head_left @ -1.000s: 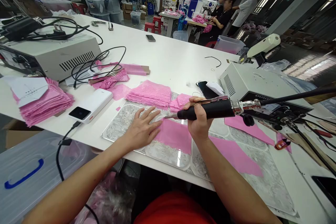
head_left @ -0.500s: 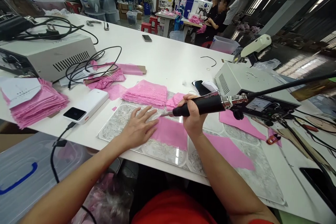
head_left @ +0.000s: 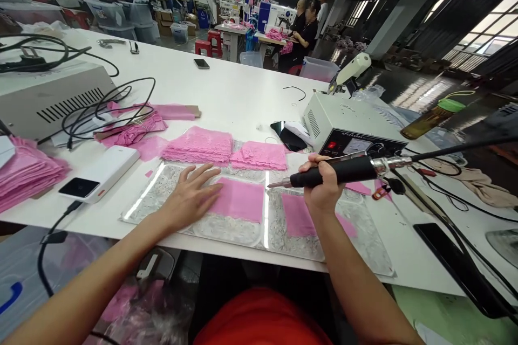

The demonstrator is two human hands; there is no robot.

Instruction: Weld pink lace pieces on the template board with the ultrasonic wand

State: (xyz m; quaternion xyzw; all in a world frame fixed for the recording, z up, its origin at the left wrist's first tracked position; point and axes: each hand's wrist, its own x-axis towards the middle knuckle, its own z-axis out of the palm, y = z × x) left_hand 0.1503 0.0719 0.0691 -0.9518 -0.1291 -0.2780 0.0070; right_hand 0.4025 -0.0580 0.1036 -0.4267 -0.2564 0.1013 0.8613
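Note:
My left hand (head_left: pixel 193 198) lies flat with fingers spread, its fingertips on the left part of a pink fabric piece (head_left: pixel 239 200) on a clear patterned board (head_left: pixel 238 229). My right hand (head_left: pixel 324 187) is wrapped round a black corded handpiece (head_left: pixel 335 171) with a pointed metal tip. The tip points left and hovers by the upper right corner of that fabric piece. Another pink piece (head_left: pixel 298 216) lies on the board's right side, partly hidden by my right wrist. Behind the hands are a thick stack of pink lace-edged pieces (head_left: pixel 198 145) and a smaller stack (head_left: pixel 259 156).
A control box with a meter (head_left: pixel 352 124) stands at the right, cables trailing from it. At the left are a white power bank (head_left: pixel 101 172), another vented box (head_left: pixel 60 99) and a pink stack (head_left: pixel 32 172). A black phone (head_left: pixel 457 264) lies right. Co-workers sit farther back.
The handpiece tip has moved right, away from my left fingertips, to the fabric's right corner. My left hand stays on the fabric. The camera view has turned right.

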